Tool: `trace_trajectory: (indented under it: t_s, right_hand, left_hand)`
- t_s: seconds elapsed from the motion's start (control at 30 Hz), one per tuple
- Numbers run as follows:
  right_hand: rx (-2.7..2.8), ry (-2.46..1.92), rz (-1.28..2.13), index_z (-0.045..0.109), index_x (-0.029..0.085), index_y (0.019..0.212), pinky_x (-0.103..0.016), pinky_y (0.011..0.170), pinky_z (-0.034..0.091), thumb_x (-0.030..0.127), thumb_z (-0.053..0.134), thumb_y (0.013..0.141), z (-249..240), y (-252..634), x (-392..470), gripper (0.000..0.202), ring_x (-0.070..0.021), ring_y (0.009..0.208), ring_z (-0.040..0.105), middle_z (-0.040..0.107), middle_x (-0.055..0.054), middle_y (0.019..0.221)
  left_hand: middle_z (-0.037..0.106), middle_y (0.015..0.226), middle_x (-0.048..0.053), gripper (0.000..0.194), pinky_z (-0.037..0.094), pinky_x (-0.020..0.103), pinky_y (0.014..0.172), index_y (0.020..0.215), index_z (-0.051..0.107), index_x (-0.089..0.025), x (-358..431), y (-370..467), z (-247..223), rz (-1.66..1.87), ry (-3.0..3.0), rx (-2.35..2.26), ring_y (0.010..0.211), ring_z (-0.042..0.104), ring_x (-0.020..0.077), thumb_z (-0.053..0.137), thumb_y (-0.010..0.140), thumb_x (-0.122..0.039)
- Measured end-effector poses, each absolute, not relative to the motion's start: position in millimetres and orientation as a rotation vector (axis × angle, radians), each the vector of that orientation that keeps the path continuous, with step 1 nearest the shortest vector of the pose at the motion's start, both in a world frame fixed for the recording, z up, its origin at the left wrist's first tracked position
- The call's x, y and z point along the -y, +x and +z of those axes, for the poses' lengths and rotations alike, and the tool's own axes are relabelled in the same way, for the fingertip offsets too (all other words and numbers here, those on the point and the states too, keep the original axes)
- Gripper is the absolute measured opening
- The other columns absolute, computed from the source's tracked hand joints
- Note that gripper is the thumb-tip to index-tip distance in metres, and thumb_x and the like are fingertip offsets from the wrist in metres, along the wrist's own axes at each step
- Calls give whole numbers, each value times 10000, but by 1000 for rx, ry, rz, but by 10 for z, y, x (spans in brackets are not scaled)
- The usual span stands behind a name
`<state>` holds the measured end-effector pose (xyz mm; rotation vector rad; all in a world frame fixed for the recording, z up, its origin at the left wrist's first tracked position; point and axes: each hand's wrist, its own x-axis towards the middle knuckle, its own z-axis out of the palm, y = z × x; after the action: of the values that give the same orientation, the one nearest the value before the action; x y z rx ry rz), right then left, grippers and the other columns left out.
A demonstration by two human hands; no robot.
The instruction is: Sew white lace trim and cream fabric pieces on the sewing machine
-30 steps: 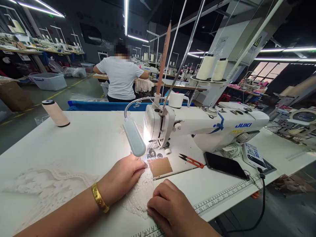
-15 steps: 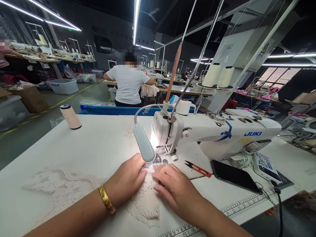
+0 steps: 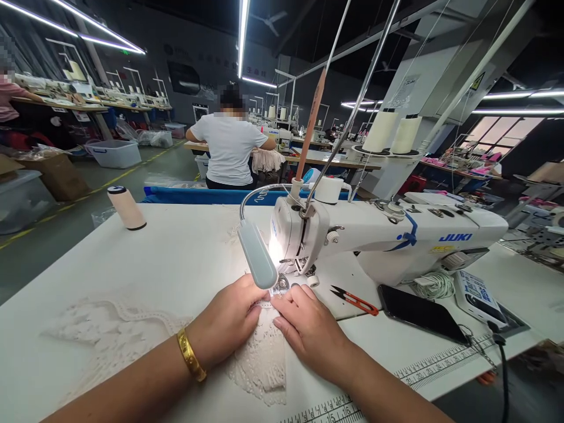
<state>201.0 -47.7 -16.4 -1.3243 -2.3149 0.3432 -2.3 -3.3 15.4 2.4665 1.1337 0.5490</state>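
A white lace piece (image 3: 259,358) lies on the sewing table (image 3: 176,258), its far end under the presser foot of a white JUKI sewing machine (image 3: 388,235). My left hand (image 3: 227,320), with a gold bangle at the wrist, presses flat on the lace's left side. On the right side of the lace rests my right hand (image 3: 308,326), fingers pointing at the needle area. Both hands hold the lace down just in front of the foot. A grey gooseneck lamp (image 3: 258,255) hangs over my left fingers and hides the needle plate.
More white lace (image 3: 110,332) trails left across the table. Red thread snips (image 3: 355,299), a black phone (image 3: 420,322) and a control box (image 3: 478,296) lie right of the machine. A cream thread cone (image 3: 127,208) stands far left. A person in white sits at the station ahead.
My right hand moved forward from the table's front edge onto the lace beside the presser foot, covering the tan patch. The left hand stayed. The view shifted slightly.
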Motion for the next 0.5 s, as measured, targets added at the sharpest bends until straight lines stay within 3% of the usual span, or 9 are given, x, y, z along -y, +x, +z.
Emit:
trace_trajectory:
  t_s: [0.17, 0.27, 0.37, 0.5]
  right_hand:
    - [2356, -1233, 344, 651, 185, 1085, -374, 768, 485, 88, 453, 1014, -69, 2088, 459, 232, -233, 880, 475, 549, -63, 952]
    - [2388, -1069, 362, 644, 187, 1047, -362, 781, 483, 27, 421, 956, 3, 2219, 448, 289, -217, 862, 488, 569, -50, 926]
    - [2405, -869, 342, 643, 204, 1145, -352, 803, 489, -10, 437, 863, 3, 2326, 458, 409, -212, 898, 510, 604, -48, 968]
    - [2411, -807, 262, 658, 211, 1138, -350, 792, 491, 23, 459, 879, -93, 2356, 496, 376, -216, 874, 496, 598, -53, 930]
  left_hand:
    - [578, 890, 70, 272, 359, 291, 589, 718, 595, -161, 78, 2, 89, 474, 2777, -1121, 687, 502, 162, 415, 896, -62]
    - [594, 926, 90, 295, 334, 304, 593, 626, 515, -151, 109, 27, 77, 600, 2973, -1029, 717, 486, 172, 427, 873, -16]
    - [615, 862, 69, 313, 378, 317, 624, 620, 498, -156, 106, 32, 44, 618, 3048, -841, 736, 495, 182, 429, 878, 7]
    - [644, 833, 71, 302, 461, 361, 685, 685, 553, -167, 106, 15, -3, 517, 3049, -810, 729, 538, 200, 405, 876, 14]
